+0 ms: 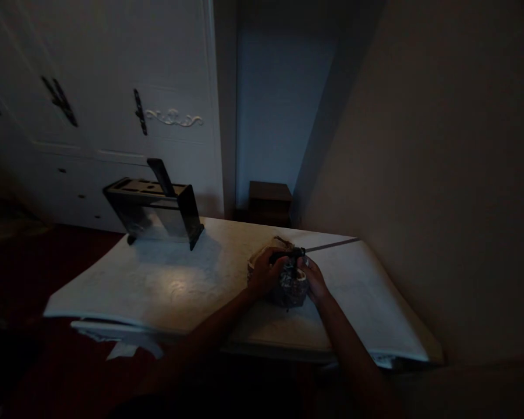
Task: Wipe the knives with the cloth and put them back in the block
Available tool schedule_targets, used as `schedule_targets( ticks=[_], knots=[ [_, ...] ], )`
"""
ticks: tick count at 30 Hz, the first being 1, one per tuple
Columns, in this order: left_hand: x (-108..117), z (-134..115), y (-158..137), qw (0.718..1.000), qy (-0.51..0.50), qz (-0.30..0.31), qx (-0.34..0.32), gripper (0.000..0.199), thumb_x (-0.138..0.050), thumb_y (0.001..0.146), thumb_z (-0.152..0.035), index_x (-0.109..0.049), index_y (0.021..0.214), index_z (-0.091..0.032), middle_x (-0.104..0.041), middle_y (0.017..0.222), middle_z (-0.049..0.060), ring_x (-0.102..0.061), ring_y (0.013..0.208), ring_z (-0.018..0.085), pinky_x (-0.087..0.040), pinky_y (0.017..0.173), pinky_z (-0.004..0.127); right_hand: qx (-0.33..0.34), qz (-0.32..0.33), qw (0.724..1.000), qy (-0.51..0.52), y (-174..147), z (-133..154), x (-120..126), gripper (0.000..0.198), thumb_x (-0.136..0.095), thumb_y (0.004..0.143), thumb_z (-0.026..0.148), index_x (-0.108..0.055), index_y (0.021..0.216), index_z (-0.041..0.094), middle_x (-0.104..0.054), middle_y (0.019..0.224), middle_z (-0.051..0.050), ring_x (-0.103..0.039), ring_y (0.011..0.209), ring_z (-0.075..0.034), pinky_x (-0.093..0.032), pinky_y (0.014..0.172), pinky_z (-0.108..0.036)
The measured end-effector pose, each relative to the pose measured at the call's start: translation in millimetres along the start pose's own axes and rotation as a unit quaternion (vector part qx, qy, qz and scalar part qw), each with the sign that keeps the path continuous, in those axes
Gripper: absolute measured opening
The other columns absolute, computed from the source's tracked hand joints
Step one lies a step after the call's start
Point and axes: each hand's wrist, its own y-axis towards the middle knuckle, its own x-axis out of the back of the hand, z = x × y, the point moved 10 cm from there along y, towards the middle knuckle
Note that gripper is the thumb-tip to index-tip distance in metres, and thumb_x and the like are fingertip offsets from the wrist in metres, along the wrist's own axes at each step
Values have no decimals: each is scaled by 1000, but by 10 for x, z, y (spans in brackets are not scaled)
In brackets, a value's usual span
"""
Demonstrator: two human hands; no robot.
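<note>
In dim light a small cloth bag (292, 295), dark and patterned with a pale lining along its rim, rests on the white tabletop. My left hand (264, 272) is closed around a slim black object (287, 254) held level over the bag's top; its kind is too dark to tell. On the bag's right side my right hand (314, 280) is closed, thumb and fingers pinching the cloth close to the black object's tip. My fingers partly hide the bag's opening.
A knife block (157, 218) with one black-handled knife (160, 176) stands on the left of the white table (157, 291). Behind are a white wardrobe (174, 58) and a brown box-like cabinet (269, 192). A wall (441, 174) borders the right side.
</note>
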Motion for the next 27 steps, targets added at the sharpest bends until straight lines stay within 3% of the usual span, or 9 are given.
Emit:
schedule_targets(
  ticks=[5, 10, 17, 25, 27],
  knots=[
    [315, 72, 12, 982, -155, -83, 70, 28, -70, 75, -39, -66, 91, -17, -68, 78, 3, -64, 72, 16, -50, 68, 27, -33, -46, 998, -1, 4, -58, 129, 57, -84, 54, 53, -67, 94, 16, -75, 80, -5, -71, 78, -25, -56, 69, -32],
    [928, -162, 32, 964, -210, -156, 41, 27, -75, 70, -36, -66, 85, -15, -63, 64, -1, -59, 58, 11, -47, 60, 24, -55, -62, 997, 12, 12, -118, 212, 55, -83, 57, 50, -66, 98, 17, -75, 83, -5, -72, 77, -24, -57, 66, -30],
    [2123, -949, 204, 952, -174, -249, -43, 31, -76, 68, -42, -65, 79, -15, -59, 59, -2, -50, 49, 7, -37, 46, 19, -106, -81, 991, 13, -44, -171, 215, 67, -87, 50, 42, -63, 108, 15, -75, 77, -6, -73, 75, -27, -59, 64, -31],
    [3199, -2023, 568, 956, -88, -260, -109, 30, -75, 67, -42, -60, 68, -16, -48, 59, -5, -44, 50, 6, -37, 47, 19, -147, -112, 982, -36, 22, -326, 452, 84, -89, 37, 45, -62, 110, 16, -75, 80, -10, -72, 76, -33, -59, 57, -36],
    [3437, -2257, 669, 954, -45, -264, -132, 29, -73, 69, -41, -59, 68, -16, -48, 60, -4, -43, 51, 6, -36, 47, 19, -145, -111, 981, -61, 58, -391, 538, 77, -88, 40, 49, -63, 106, 19, -74, 80, -11, -71, 75, -34, -58, 53, -37]
  ],
)
